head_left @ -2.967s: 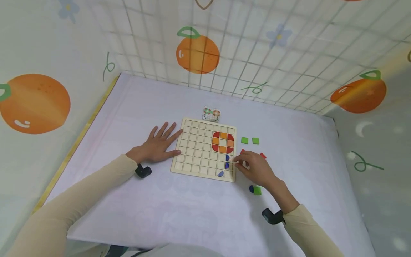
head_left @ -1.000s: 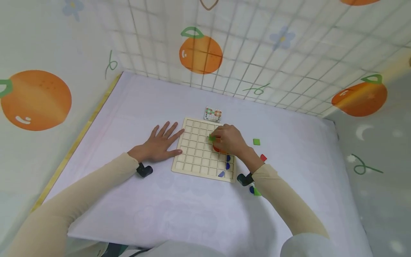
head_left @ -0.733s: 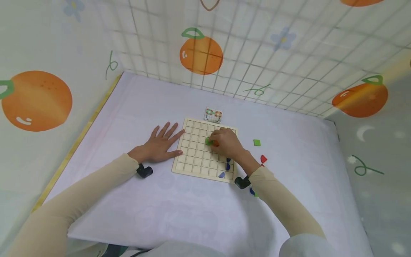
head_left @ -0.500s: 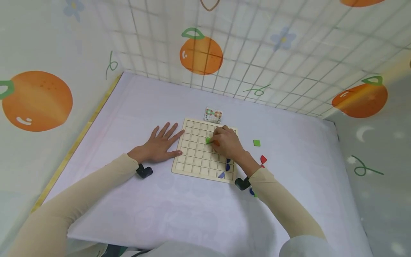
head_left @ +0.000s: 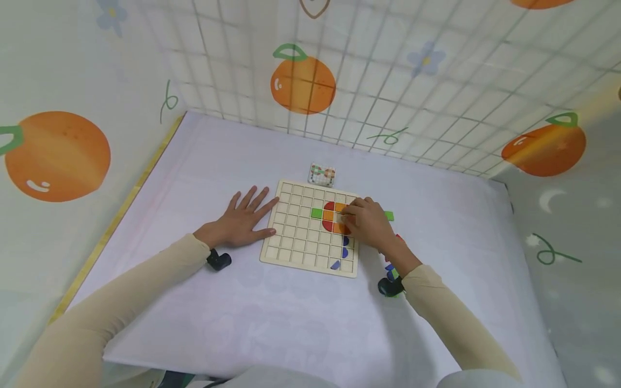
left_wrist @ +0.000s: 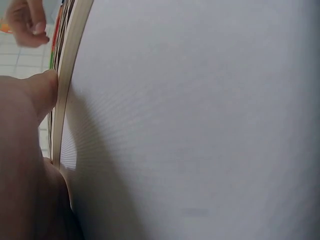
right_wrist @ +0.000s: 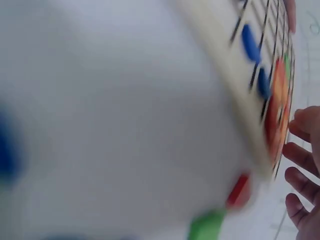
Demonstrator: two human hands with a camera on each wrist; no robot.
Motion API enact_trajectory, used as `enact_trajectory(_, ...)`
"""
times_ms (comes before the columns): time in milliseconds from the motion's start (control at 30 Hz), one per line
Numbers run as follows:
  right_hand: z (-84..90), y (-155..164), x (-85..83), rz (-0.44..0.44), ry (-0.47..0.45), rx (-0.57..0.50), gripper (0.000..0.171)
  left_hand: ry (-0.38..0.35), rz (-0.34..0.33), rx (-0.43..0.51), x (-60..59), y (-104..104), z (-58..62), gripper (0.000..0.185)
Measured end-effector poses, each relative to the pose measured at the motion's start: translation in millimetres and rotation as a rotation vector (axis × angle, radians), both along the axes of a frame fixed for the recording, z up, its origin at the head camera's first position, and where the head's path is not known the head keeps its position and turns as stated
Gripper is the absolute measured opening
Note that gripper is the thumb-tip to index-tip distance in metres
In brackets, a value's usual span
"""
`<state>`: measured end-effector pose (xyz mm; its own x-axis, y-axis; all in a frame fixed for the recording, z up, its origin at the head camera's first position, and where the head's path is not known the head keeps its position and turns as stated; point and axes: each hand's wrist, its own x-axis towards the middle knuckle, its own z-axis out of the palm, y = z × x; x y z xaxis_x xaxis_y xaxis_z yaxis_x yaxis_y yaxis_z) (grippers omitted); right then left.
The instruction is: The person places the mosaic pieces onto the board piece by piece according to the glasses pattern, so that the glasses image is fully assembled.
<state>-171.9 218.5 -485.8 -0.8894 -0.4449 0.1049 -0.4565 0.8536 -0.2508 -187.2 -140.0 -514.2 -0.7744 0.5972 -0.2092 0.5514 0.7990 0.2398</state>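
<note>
And there was the pale worktop (head_left: 233,318), a yellow strip (head_left: 118,216) running right down its left side! Behind it rose the white backdrop (head_left: 233,70), ruled with dark grid lines, one plump printed orange (head_left: 303,85) near its middle and a blue flower (head_left: 426,59) to the right of that. Over on the left, a bigger orange print (head_left: 60,156)! Far right, a slanting orange picture (head_left: 543,145), with a white crescent (head_left: 550,199) and a green squiggle (head_left: 555,250) below.

High head cam looks fwd/down; wrist cams (head_left: 219,261) (head_left: 390,287), near, share board (head_left: 294,231), blurry R prob. tilted.
</note>
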Motion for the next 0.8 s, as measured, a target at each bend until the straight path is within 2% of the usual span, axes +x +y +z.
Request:
enact_trajectory(267,0.6,54.6,23.1,-0.251,-0.135,0.055,0.03,-0.007,-0.002,0.007,-0.5,0.5,1.0,0.086)
enact_trajectory(467,2.7,75.7,31.3,-0.378,-0.205,-0.037,0.029,-0.018,-0.004,0.01,-0.2,-1.7,5.9,0.086)
enact_trajectory(633,3.8,84.1,35.7,-0.414,-0.18,-0.045,0.028,-0.026,-0.011,0.009,-0.2,-0.9,3.5,0.086)
enact_trajectory(800,1.7,87.3,25.5,-0.345,-0.147,-0.002,0.031,-0.02,-0.007,0.002,-0.8,-0.2,1.0,0.086)
